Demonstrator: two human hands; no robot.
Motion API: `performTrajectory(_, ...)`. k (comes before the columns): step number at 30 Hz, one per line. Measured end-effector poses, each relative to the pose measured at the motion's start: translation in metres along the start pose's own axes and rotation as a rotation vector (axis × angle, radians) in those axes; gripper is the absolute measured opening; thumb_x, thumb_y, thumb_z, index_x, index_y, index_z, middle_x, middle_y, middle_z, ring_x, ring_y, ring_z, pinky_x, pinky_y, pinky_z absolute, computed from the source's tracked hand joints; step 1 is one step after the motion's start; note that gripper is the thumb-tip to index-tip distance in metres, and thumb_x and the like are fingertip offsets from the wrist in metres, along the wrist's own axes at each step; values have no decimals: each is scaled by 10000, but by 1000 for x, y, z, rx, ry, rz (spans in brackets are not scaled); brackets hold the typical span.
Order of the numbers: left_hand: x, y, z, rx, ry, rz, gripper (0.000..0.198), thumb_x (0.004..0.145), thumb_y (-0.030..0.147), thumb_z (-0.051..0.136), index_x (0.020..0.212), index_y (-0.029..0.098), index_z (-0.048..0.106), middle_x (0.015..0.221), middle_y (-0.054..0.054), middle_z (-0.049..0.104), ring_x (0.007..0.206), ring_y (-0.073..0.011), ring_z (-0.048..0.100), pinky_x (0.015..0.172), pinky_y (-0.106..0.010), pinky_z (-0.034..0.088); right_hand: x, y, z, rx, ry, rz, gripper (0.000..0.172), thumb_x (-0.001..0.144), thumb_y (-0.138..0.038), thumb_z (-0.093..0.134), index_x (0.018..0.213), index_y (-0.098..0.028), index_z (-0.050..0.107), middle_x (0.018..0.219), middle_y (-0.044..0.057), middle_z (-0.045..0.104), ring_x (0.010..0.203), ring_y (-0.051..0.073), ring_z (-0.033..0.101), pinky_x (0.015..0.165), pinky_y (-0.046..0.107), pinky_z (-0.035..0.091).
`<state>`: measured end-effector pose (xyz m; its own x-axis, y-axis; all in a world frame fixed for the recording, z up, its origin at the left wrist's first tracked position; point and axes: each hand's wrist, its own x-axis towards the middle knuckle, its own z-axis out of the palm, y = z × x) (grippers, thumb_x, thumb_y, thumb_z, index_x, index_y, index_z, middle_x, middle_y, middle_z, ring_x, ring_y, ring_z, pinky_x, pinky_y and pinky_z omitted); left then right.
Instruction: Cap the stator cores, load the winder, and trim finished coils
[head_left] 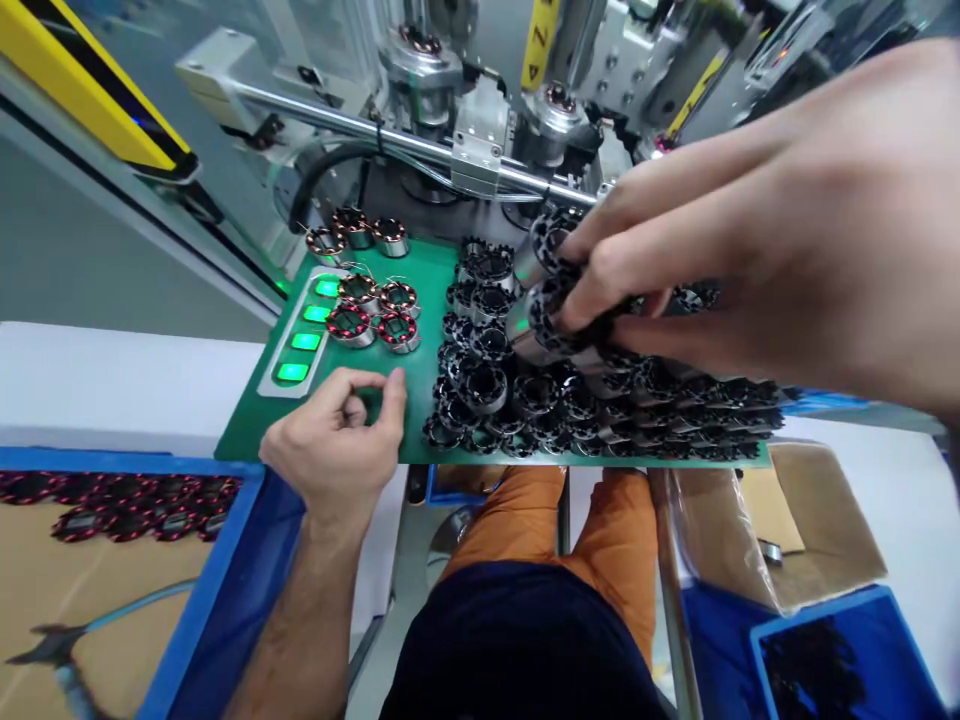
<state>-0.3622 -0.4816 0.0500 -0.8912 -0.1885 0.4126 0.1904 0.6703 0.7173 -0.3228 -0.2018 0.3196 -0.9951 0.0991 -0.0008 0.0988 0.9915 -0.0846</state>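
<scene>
Cores [528,338] tilt in right hand [780,240]; left hand [337,435] curled near coils [399,340].

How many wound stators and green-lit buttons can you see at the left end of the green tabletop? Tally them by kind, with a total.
Wound stators: 7
Green-lit buttons: 4
Total: 11
The black-rimmed stator cores to the right are left out, too crowded to count.
</scene>
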Motion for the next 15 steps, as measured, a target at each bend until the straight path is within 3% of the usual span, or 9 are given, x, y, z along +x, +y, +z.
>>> performTrajectory(2,0,-4,1,-9,15,9,271,914,477,866,804,232,830,554,69,433,549,-136,398,666,-312,311,39,-47,2,-269,-205,-229,224,824,-329,1077,865,-476,914,1247,-174,920,1426,262,860,1448,541,598)
performTrajectory(4,-1,-8,2,-26,32,34,251,916,456,879,815,230,843,541,77,424,534,-130,389,649,-307,304,62,-63,9,-367,-310,-337,327,854,-174,1072,902,-462,924,1255,-163,922,1392,243,869,1455,527,600)
performTrajectory(7,-1,-11,2,-56,53,92,211,915,408,899,823,225,848,529,94,390,508,-115,365,626,-301,293,80,-38,26,-188,-350,-343,302,859,-287,1150,1012,-461,956,1300,-122,925,1441,278,850,1438,536,620)
performTrajectory(10,-1,-13,3,-83,60,125,186,905,375,910,820,223,843,521,105,372,485,-104,347,607,-295,290,96,10,46,-10,-382,-342,326,819,-623,1139,1038,-455,964,1391,-133,913,1511,324,819,1285,522,715)
performTrajectory(13,0,-13,4,-103,67,125,172,889,356,908,810,222,835,517,111,372,474,-95,339,598,-287,290,113,42,61,-24,-401,-374,435,832,-811,999,1054,-439,957,1465,-156,894,1506,331,820,1116,486,731)
performTrajectory(15,0,-12,5,-107,74,122,174,884,353,908,802,221,832,517,112,369,473,-91,337,595,-282,292,117,45,63,-51,-421,-381,456,873,-816,951,1120,-432,959,1482,-142,888,1527,351,805,1084,490,725)
